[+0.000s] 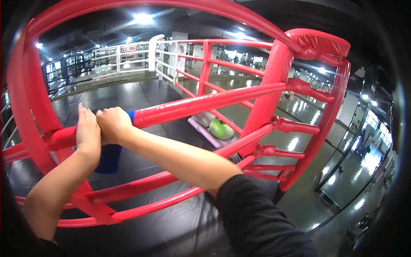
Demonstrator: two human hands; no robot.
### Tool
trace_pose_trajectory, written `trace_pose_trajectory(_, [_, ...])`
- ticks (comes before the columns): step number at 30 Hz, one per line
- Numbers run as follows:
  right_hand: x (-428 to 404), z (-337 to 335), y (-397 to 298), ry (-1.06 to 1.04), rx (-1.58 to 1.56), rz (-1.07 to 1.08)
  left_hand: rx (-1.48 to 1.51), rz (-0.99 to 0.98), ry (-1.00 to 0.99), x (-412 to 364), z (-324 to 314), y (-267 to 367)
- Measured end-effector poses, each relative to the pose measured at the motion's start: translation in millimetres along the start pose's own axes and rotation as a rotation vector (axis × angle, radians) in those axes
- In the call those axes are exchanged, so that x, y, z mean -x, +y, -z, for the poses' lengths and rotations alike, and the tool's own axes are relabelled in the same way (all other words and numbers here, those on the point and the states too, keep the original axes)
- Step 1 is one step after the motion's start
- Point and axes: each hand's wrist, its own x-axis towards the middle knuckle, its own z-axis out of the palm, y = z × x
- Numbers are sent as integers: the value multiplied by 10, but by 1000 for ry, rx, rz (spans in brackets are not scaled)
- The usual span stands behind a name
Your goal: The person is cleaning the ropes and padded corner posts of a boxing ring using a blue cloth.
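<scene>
A blue cloth is draped over a red padded rope of a boxing ring, its lower end hanging below the rope. My right hand is closed over the cloth on top of the rope. A bit of blue shows past the hand on its right side. Just to its left, and touching it, my left hand lies against the rope with its fingers straight and pointing up. Whether the left hand also holds part of the cloth is hidden.
Lower red ropes run beneath my arms. A red padded corner post stands to the right. Beyond the ropes are the black ring mat, a green-and-white ball on a pale purple object, and a white corner pad.
</scene>
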Motion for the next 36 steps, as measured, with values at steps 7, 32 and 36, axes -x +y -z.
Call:
trace_pose_trajectory(7, [59,-468,-90,385,73,52,22,147,0,229,6,241])
trace_pose_trajectory(32, [8878,1006,-1308,-294,-1088,-1221,1789,-1744,-452,5146,3310,3430])
trace_pose_trajectory(36, [9137,1365,-1215,-156,-1136,-1361,1831,-1755,-318,5167,3684,3562])
